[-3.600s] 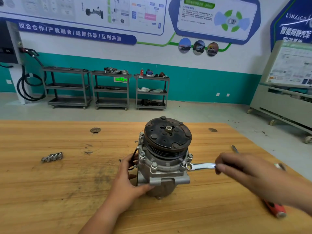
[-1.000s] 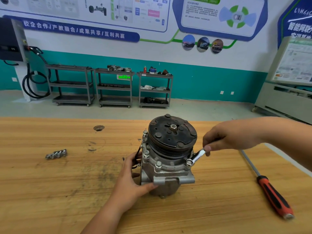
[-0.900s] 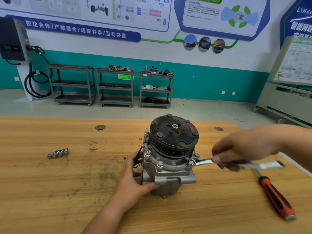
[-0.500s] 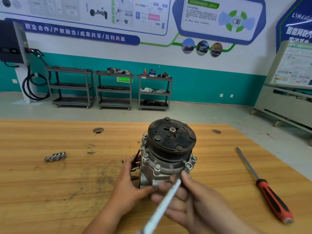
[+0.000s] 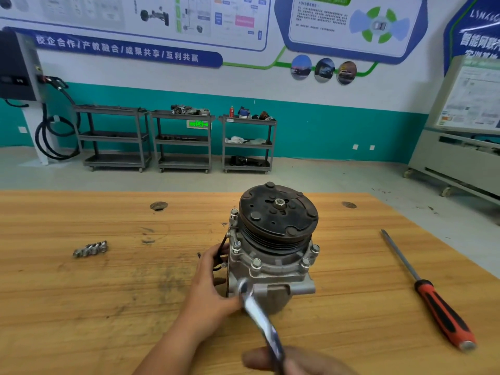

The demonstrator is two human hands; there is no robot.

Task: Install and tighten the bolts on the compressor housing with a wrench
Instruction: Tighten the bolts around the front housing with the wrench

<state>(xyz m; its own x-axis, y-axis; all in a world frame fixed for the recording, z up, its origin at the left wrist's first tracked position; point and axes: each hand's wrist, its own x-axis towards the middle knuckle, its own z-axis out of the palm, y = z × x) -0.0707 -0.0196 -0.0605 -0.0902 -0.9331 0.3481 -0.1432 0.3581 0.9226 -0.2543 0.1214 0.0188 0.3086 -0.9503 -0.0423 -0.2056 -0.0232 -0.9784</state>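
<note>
A grey metal compressor [image 5: 273, 269] with a dark pulley on top stands upright on the wooden bench [image 5: 81, 307]. Several bolts [image 5: 256, 263] sit around its housing flange. My left hand [image 5: 209, 290] grips the housing's left side. My right hand [image 5: 295, 361], blurred at the bottom edge, holds a silver wrench [image 5: 259, 318]. The wrench head is raised in front of the housing's lower left and sits on no bolt.
A small row of loose bolts [image 5: 90, 249] lies on the bench to the left. A long screwdriver with a red and black handle [image 5: 433, 301] lies on the right. Two dark holes [image 5: 158, 205] mark the far bench. Shelving carts stand against the teal wall.
My right hand turned the wrench on the right-side bolt, then took it off and drew it toward me. The wrench head now sits lower and further left. My left hand stayed on the housing.
</note>
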